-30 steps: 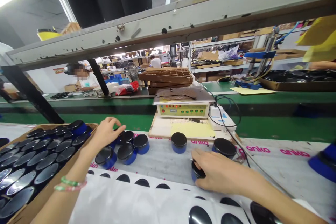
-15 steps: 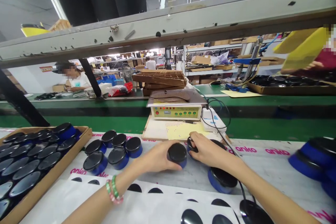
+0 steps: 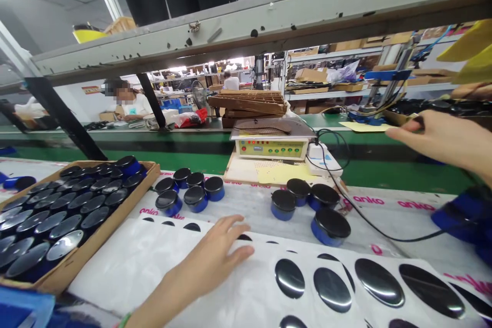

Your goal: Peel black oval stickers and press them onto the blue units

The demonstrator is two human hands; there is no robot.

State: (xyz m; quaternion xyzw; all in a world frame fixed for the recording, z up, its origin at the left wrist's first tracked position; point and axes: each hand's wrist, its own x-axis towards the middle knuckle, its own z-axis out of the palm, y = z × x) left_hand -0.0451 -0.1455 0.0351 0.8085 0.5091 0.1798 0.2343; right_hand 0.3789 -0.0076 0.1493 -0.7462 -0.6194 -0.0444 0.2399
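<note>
My left hand [image 3: 217, 251] is open, fingers spread, low over white sheets [image 3: 126, 261] bearing glossy black ovals [image 3: 290, 278]. It holds nothing. My right hand [image 3: 438, 136] is raised at the right, above the green surface, thumb side stretched leftward and another finger bent. No held object shows clearly; a small dark patch by its fingers is unclear. A black cable [image 3: 407, 241] curves across the bench toward the space below my right forearm; whether they touch is hidden. Round black-topped blue pots stand in two groups, one [image 3: 331, 225] right of centre, another [image 3: 195, 199] left.
A cardboard tray [image 3: 115, 215] full of black-topped pots lies at the left. Behind stand a control box [image 3: 271, 148] with lights and a white power strip [image 3: 325, 160]. More blue pots [image 3: 457, 215] sit at the right. A person [image 3: 132, 100] sits beyond the bench.
Both hands have let go of the pots, which now stand grouped right of centre. My right hand has risen rightward; my left has come back over the sheets. The cable has swung right.
</note>
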